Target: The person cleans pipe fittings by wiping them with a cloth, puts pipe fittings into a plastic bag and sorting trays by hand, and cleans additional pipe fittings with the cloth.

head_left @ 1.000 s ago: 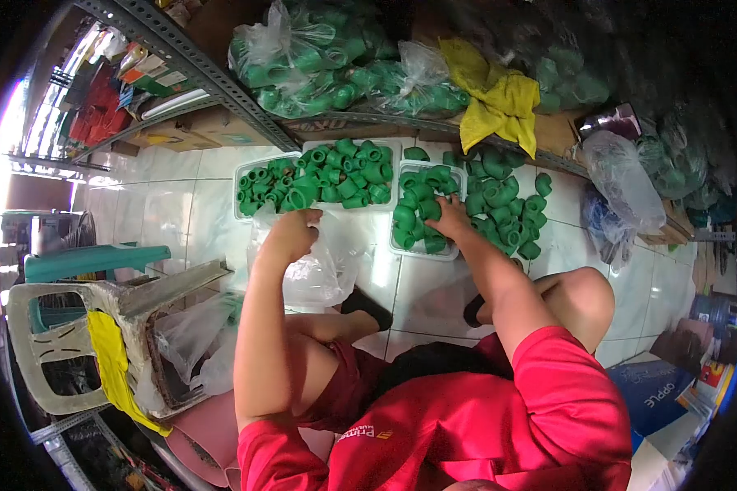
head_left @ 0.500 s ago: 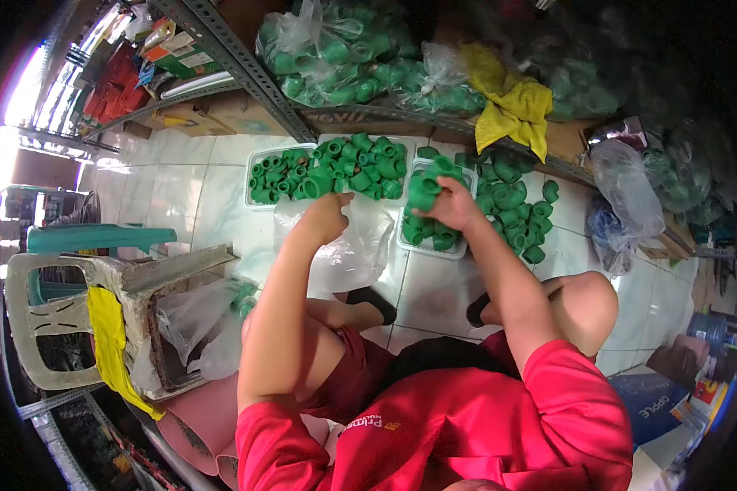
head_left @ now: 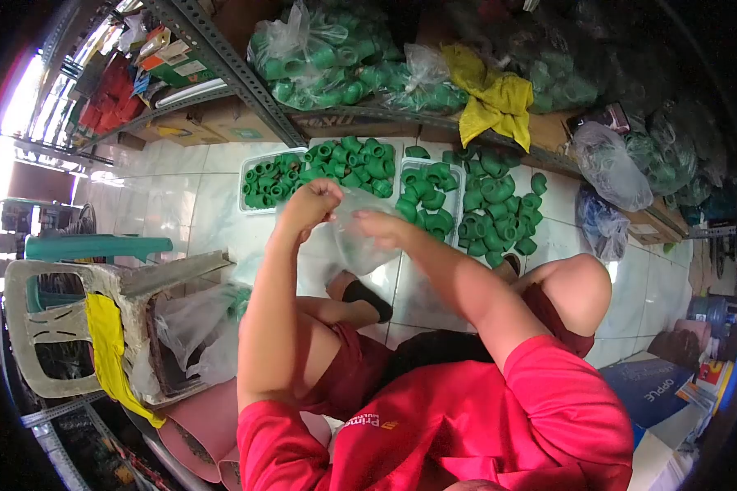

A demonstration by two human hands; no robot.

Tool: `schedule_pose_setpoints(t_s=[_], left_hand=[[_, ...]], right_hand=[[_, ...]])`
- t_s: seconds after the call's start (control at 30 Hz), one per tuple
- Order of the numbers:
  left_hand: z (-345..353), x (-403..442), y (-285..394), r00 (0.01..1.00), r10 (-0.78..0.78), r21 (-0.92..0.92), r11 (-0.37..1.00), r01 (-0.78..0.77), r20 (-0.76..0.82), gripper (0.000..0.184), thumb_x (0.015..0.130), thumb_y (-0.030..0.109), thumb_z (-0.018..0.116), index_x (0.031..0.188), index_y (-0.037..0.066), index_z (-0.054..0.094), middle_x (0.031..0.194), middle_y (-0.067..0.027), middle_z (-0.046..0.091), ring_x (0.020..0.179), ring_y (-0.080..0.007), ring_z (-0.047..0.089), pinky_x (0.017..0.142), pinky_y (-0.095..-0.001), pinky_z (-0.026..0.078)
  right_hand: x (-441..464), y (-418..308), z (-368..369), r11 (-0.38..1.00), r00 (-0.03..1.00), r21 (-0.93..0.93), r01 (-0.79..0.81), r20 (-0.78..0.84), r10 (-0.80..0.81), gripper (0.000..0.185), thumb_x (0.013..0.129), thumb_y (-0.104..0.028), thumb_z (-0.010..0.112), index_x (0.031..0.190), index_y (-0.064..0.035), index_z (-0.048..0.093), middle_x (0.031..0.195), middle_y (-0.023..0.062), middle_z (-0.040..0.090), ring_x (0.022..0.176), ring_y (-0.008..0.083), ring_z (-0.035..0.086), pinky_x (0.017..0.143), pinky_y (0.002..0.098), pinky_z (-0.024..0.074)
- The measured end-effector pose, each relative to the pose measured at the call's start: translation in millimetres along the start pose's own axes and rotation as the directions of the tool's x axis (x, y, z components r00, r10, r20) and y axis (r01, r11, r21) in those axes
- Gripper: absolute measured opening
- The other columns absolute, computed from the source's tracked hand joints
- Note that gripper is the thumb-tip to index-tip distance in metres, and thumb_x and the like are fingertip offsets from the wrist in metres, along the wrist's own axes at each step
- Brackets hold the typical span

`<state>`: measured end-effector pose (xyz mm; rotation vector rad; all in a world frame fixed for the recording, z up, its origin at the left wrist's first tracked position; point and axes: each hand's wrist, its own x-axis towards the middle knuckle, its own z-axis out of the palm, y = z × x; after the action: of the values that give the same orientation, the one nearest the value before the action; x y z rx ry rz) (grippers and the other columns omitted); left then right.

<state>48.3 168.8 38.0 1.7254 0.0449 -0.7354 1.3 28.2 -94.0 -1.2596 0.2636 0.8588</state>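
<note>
My left hand (head_left: pixel 309 210) is closed on the rim of a clear plastic bag (head_left: pixel 370 252) that hangs between my knees. At the bag's mouth is my right hand (head_left: pixel 378 228), its fingers blurred and partly behind the film; whether they hold anything I cannot make out. Beyond my hands, green pipe fittings (head_left: pixel 348 155) are heaped by a white tray (head_left: pixel 243 196) filled with smaller green fittings. To the right, a second white tray (head_left: pixel 460 192) contains green elbow fittings (head_left: pixel 422 190). More elbows (head_left: pixel 499 204) lie loose on the tiles beside it.
Metal shelving (head_left: pixel 246 78) with bags of green fittings (head_left: pixel 323 61) borders the far side, a yellow cloth (head_left: pixel 495 98) draped over its edge. A worn plastic chair (head_left: pixel 24 327) stands left. Plastic bags (head_left: pixel 610 168) and a blue box (head_left: pixel 643 391) are on the right.
My right hand has moved left from above the right tray, where it held green fittings, to the bag's mouth. The bag is now lifted and bunched nearer my hands.
</note>
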Motion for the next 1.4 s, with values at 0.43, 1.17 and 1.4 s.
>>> schedule_pose_setpoints(t_s=[0.43, 1.17, 1.4], left_hand=[[-18, 10, -17, 0.993, 0.096, 0.666, 0.745, -0.023, -0.073, 0.042, 0.069, 0.006, 0.049, 0.110, 0.002, 0.054, 0.101, -0.0191, 0.058, 0.093, -0.0288, 0.057, 0.078, -0.0330, 0.045], [17, -3, 10, 0.955, 0.021, 0.750, 0.614, -0.246, 0.295, 0.055, 0.070, 0.007, 0.048, 0.125, 0.005, 0.040, 0.122, -0.0194, 0.043, 0.110, -0.0303, 0.044, 0.093, -0.0320, 0.034], [15, -1, 11, 0.975, 0.154, 0.774, 0.593, -0.222, 0.161, 0.063, 0.071, 0.007, 0.047, 0.130, 0.002, 0.027, 0.131, -0.0216, 0.032, 0.120, -0.0311, 0.033, 0.097, -0.0344, 0.031]], right_hand=[[-13, -13, -149, 0.839, 0.969, -0.541, -0.055, -0.233, -0.087, 0.050, 0.071, -0.026, 0.063, 0.116, -0.0105, 0.048, 0.113, 0.0134, 0.051, 0.098, 0.0276, 0.053, 0.081, 0.0394, 0.0452], [-1, 89, -111, 0.220, 0.761, -0.897, -0.385, -0.443, -0.475, 0.073, 0.072, -0.045, 0.060, 0.130, -0.0154, 0.027, 0.113, 0.0131, 0.046, 0.102, 0.0303, 0.047, 0.078, 0.0517, 0.0390], [-18, 58, -133, 0.703, 0.692, -0.691, 0.167, -0.426, -0.583, 0.065, 0.071, -0.028, 0.066, 0.123, -0.0040, 0.034, 0.109, 0.0165, 0.051, 0.093, 0.0249, 0.055, 0.078, 0.0322, 0.0447]])
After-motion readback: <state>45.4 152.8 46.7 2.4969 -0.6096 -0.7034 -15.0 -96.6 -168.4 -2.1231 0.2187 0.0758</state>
